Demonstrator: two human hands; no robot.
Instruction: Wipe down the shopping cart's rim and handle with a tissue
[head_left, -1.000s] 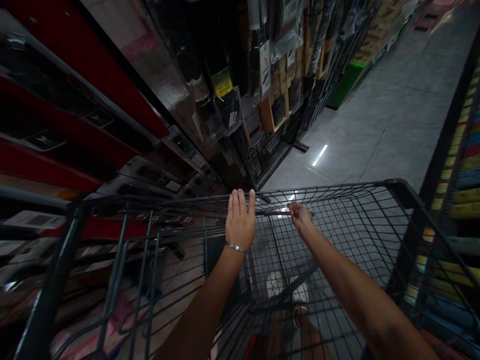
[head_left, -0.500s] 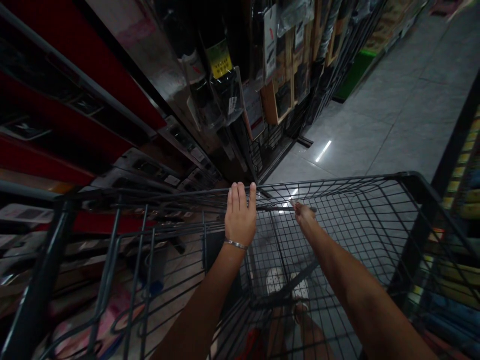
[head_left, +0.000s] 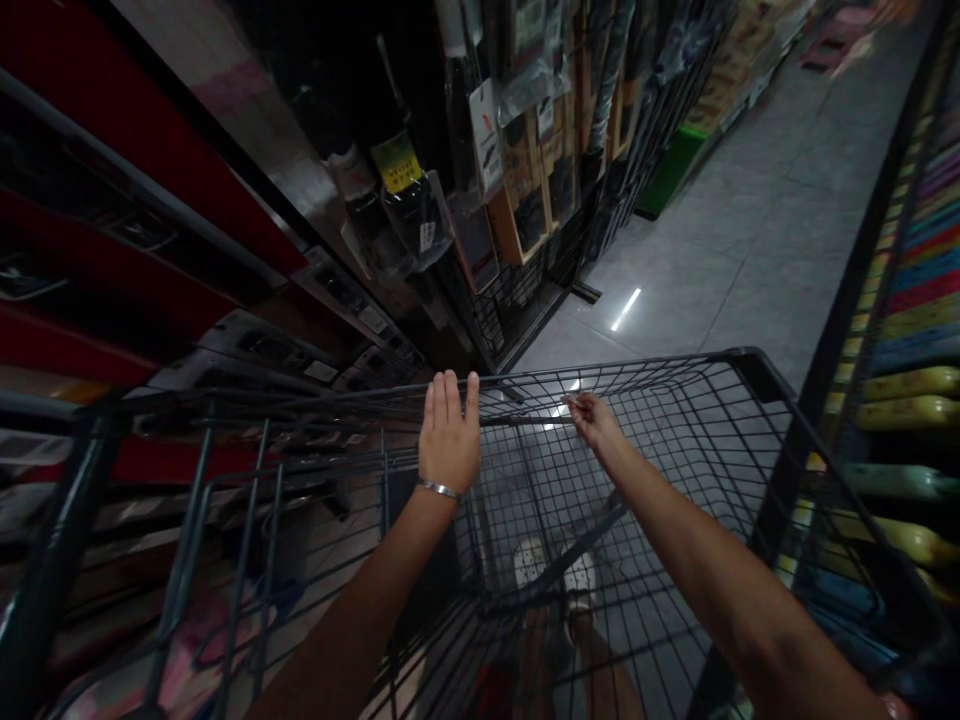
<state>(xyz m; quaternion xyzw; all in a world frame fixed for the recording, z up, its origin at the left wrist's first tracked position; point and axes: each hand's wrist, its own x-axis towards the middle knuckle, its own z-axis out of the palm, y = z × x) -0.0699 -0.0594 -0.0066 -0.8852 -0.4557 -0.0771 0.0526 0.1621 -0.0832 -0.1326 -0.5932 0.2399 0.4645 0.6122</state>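
A dark wire shopping cart (head_left: pixel 675 460) spans the lower view, and no goods show in its basket. My left hand (head_left: pixel 450 430), with a metal bracelet at the wrist, reaches over the basket to its far rim. Its fingers are straight and close together, their tips at the top bar; the thumb is hidden. My right hand (head_left: pixel 592 418) is closed in a pinch, beside the wire wall to the right of my left hand. A thin pale bit shows at its fingertips, too small to name.
Packaged goods (head_left: pixel 409 200) hang on a dark rack ahead, with red shelving (head_left: pixel 75 230) at left. A green bin (head_left: pixel 671 170) stands farther along the grey tiled floor (head_left: pixel 757 230). Colourful stacked goods (head_left: pixel 922 300) line the right side. My pale shoes (head_left: pixel 530 562) show through the mesh.
The view has shifted, so the cart and both hands sit a little farther left and more of the right-hand shelf shows. Both hands keep nearly the same places against the cart.
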